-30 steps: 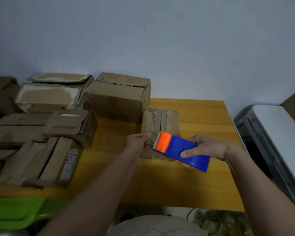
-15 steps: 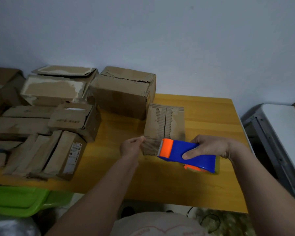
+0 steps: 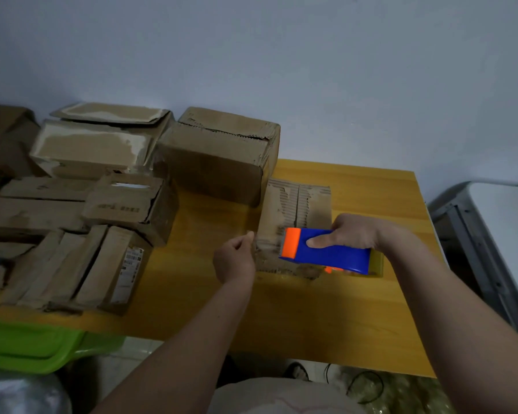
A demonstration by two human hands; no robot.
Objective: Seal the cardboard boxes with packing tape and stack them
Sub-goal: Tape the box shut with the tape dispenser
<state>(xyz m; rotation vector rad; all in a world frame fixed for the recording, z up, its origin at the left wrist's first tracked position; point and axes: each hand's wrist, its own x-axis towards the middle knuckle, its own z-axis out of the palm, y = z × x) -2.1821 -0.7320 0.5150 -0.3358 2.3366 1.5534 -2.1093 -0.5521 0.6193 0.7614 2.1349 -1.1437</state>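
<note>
The right hand wraps round the blue tape dispenser, thumb laid along its side, orange nose pointing at the left hand. That left hand pinches what looks like the free end of clear tape, stretched thin between the two hands; the film itself is barely visible. Directly beneath and just beyond both hands sits the small cardboard box, flaps shut, top skin torn down to the ribbing. It looks light and a bit soft, so it could slide on the yellow surface under pressure; best steadied on its edges. Tape is sticky and floppy, so keep it taut. More boxes crowd the far side of the left hand.
</note>
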